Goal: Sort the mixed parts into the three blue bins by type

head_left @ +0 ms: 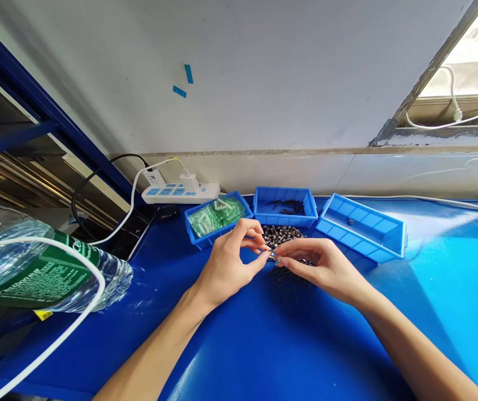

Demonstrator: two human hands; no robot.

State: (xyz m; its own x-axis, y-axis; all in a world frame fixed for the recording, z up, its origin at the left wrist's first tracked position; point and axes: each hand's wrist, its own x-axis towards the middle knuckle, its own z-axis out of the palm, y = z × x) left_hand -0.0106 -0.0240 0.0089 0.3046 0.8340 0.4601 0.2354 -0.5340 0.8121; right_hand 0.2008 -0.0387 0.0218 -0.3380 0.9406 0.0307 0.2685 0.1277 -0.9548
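My left hand (232, 262) and my right hand (326, 266) meet at the fingertips over the blue table. Between them is a small shiny metal piece (271, 255), pinched from both sides; its exact kind is too small to make out. Just behind and beneath my fingers lies a heap of small dark and brassy metal parts (280, 234). Partly hidden by my right hand, a pile of thin black screws (291, 275) spreads on the table nearer to me.
Behind the heap stand three blue bins: one with green packets (217, 214), one with black screws (291, 207), and one with a single small part (364, 228). A power strip (205, 192) sits by the wall. At left lie a large water bottle (50, 273) and a white cable (92, 267).
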